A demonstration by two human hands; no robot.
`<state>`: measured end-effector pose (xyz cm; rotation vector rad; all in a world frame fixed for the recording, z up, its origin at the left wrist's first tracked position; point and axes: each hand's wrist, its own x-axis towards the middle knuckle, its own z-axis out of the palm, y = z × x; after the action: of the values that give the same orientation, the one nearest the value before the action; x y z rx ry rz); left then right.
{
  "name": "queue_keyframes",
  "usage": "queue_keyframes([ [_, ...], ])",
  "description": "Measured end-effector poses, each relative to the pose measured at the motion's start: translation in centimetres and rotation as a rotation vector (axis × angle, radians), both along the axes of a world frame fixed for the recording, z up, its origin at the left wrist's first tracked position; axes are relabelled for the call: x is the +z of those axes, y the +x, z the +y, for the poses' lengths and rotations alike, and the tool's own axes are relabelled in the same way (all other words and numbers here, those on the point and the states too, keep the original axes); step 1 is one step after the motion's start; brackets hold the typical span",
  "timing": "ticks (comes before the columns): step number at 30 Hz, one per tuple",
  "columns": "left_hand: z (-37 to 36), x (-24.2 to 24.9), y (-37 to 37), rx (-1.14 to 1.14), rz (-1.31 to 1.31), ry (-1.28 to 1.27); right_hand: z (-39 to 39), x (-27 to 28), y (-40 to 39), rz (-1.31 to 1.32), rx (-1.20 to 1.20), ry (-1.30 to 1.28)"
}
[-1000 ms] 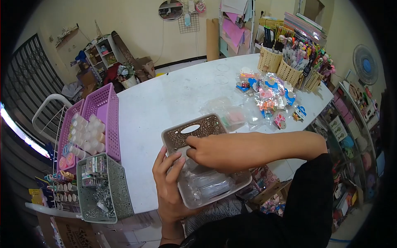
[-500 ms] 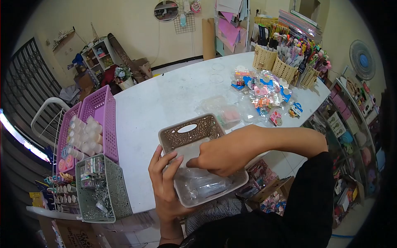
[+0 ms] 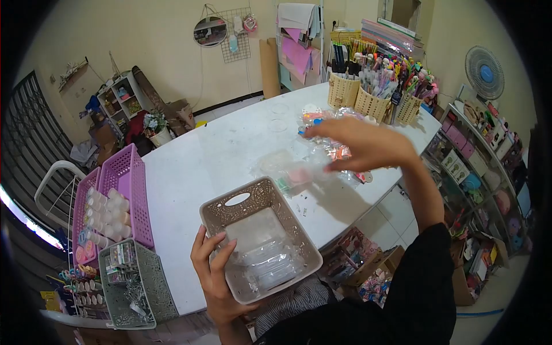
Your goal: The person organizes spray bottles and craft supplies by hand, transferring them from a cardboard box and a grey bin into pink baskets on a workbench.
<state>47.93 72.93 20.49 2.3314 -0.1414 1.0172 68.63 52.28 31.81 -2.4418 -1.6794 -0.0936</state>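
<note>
- Left hand (image 3: 215, 276) fingers grip the basket (image 3: 260, 238) at the table (image 3: 218, 149) edge.
- Right hand (image 3: 365, 144) spread open, empty, blurred, above packets (image 3: 336, 152), partly hiding them.
- Basket's clear contents hard to make out.

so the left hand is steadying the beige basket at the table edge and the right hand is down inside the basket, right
Not quite. The left hand does steady the beige basket at the table edge, but the right hand is not inside it. The head view shows it raised with fingers spread above the small packets further along the table.
</note>
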Motion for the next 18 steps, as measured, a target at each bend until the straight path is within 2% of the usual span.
queue_keyframes([
  [3, -0.1, -0.1, 0.0, 0.004, -0.002, -0.013, -0.4, -5.4, 0.5, 0.080, -0.114, -0.013],
  [5, 0.0, 0.0, 0.0, 0.009, 0.007, 0.027, -0.3, -7.2, 0.1, -0.133, -0.185, 0.024],
  [9, -0.3, 0.2, 0.0, 0.023, 0.012, 0.011, 0.6, -7.1, -1.0, -0.145, -0.276, 0.037],
  [11, -0.3, 0.1, 0.0, 0.033, 0.007, 0.001, 1.0, -6.7, -1.5, -0.090, -0.414, -0.054],
  [15, -0.5, 0.3, 0.0, 0.048, 0.001, 0.001, 1.0, -7.1, -1.1, -0.147, -0.417, -0.003],
  [18, -1.0, 1.1, -0.1, 0.039, 0.011, -0.075, 0.8, -6.2, -0.7, -0.053, -0.530, 0.018],
])
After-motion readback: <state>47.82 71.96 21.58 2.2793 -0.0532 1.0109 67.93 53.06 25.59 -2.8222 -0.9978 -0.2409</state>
